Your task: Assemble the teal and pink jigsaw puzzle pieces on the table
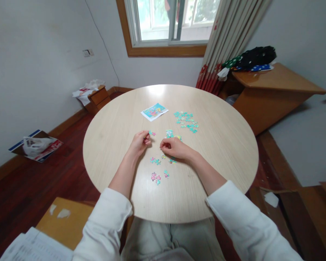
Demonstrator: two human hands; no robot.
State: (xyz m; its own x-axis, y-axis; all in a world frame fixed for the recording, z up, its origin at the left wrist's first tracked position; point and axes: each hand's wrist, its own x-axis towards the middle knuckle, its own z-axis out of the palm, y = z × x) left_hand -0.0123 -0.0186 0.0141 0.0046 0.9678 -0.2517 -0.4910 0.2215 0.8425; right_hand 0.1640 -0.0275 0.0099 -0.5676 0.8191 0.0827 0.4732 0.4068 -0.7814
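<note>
My left hand point(141, 142) is closed in a pinch left of the table's middle. At its fingertips are teal and pink jigsaw puzzle pieces point(153, 133), which it seems to grip. Across a small gap, my right hand point(176, 148) is curled with its fingers together; whatever is in them is hidden. Just beyond it lies a joined teal puzzle section point(169, 133), partly covered by the hand. Nearer to me are a pink and teal cluster point(155, 160), a piece partly under my right wrist point(172, 161), pink pieces point(153, 176) and a small teal cluster point(166, 174).
A round pale wooden table point(108, 145) bears everything. Toward its far side lie a printed picture point(154, 111) and a loose pile of teal pieces point(186, 120). A wooden desk point(279, 81) with cloths stands at right, and a yellowish board point(67, 221) is at lower left.
</note>
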